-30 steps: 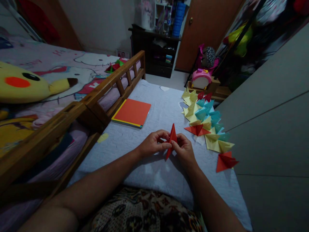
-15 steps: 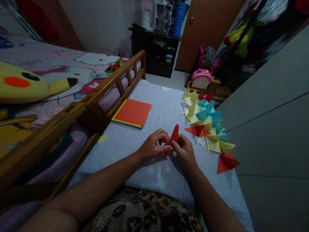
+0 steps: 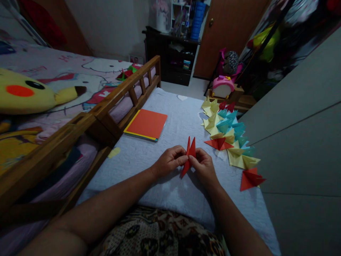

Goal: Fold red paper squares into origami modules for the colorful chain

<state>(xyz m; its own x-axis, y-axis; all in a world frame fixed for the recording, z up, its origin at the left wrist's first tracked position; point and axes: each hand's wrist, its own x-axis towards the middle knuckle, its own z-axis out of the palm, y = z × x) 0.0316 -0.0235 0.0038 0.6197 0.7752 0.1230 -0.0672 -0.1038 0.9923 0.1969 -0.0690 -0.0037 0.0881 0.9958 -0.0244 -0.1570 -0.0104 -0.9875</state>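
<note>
My left hand (image 3: 170, 161) and my right hand (image 3: 204, 165) meet over a pale blue mattress (image 3: 170, 192), both pinching a folded red paper piece (image 3: 189, 155). The piece stands upright between the fingertips, two points up and one narrow tip down toward the mattress. A flat stack of square paper with an orange top sheet (image 3: 146, 124) lies ahead on the left. A row of folded yellow, teal and red paper shapes (image 3: 226, 137) runs along the mattress's right side, ending with a red one (image 3: 250, 179) nearest me.
A wooden bed rail (image 3: 106, 106) borders the mattress on the left, with a yellow plush toy (image 3: 26, 94) on the bed behind it. A grey wall panel (image 3: 301, 142) stands at the right. A dark shelf unit (image 3: 173, 58) and a brown door (image 3: 226, 32) lie beyond.
The red paper piece has turned between my fingers, from one upright point, through a tilt, to two separated points facing up. Both hands stayed in nearly the same place.
</note>
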